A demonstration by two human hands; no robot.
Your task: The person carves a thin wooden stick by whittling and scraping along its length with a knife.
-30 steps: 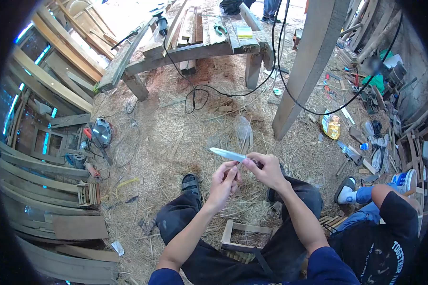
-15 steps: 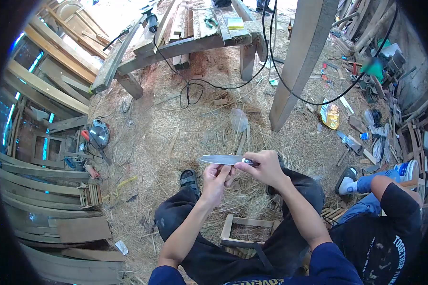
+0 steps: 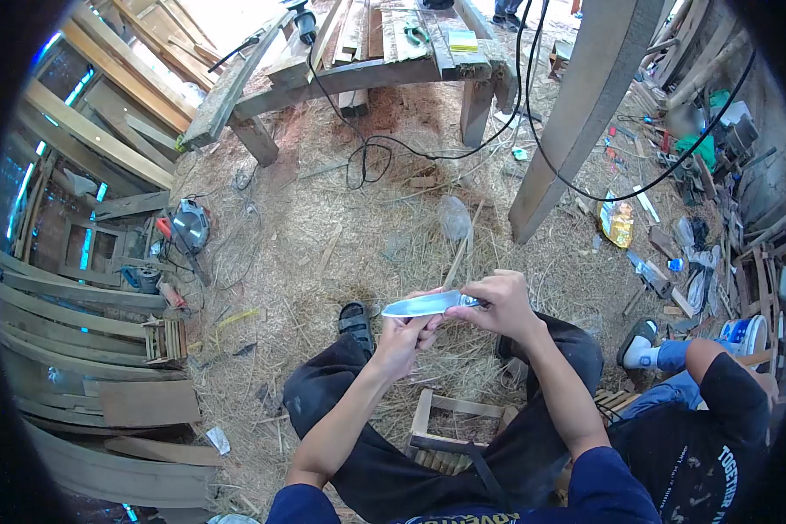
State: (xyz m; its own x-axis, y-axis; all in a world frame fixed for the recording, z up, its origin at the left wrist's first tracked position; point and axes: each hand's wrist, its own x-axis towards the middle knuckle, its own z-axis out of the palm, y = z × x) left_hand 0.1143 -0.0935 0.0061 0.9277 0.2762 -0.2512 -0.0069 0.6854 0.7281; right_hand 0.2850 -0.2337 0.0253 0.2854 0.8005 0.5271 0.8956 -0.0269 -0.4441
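My right hand (image 3: pixel 503 306) is closed around the handle of a knife (image 3: pixel 421 305), whose broad blade points left with its flat face catching the light. Below the blade, my left hand (image 3: pixel 400 342) has its fingers curled in a grip. From behind the blade a thin wooden strip (image 3: pixel 459 258) reaches up and away, and its near end appears to be in my left hand. The blade crosses over this strip, hiding the spot where they meet. Both hands are close together above my lap.
A low wooden frame (image 3: pixel 419 419) stands between my legs. Ahead is a plank workbench (image 3: pixel 341 98) with a trailing black cable (image 3: pixel 428 157) and a slanted post (image 3: pixel 576 131). A circular saw (image 3: pixel 189 224) lies left. Another person (image 3: pixel 699 445) sits close on my right.
The knife blade has turned to show more of its flat, bright face. More of the wooden strip shows beyond the blade. The whole view has shifted slightly.
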